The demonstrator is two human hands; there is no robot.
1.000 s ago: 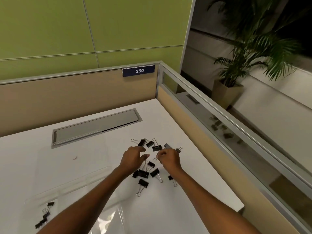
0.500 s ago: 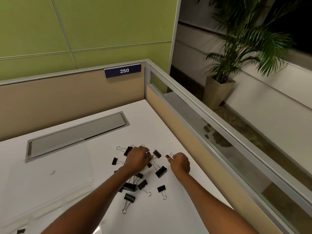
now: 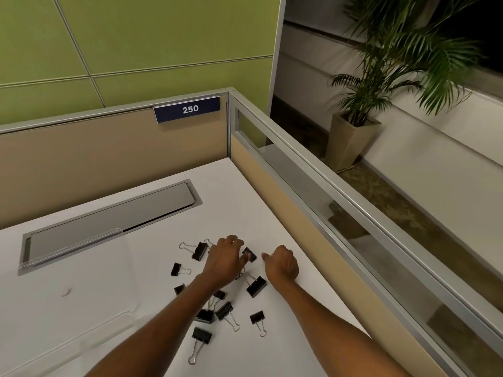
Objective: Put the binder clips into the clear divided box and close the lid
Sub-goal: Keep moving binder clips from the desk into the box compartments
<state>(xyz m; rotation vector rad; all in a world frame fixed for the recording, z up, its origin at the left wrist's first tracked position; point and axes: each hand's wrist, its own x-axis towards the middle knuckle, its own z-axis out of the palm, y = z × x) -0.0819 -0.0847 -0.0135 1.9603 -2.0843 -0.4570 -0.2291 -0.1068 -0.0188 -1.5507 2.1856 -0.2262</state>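
- Several binder clips [image 3: 255, 287] lie scattered on our bench [image 3: 272, 213], right of the clear box [image 3: 132, 281].
- Our left hand [image 3: 226, 263] bends over them; its grip we cannot tell.
- Right hand [image 3: 281, 265] curled, contents hidden.

White worktop [image 3: 272, 208] before me, with a grey cable flap [image 3: 109, 221] set flush into its far part. Black binder clips [image 3: 255, 286] lie scattered over its right half, several touching or overlapping mid-cluster and others apart, their wire handles pointing various ways. On my left a flat panel of the clear box [image 3: 70, 247] lies on the surface, its far rim reaching over the flap's near edge.
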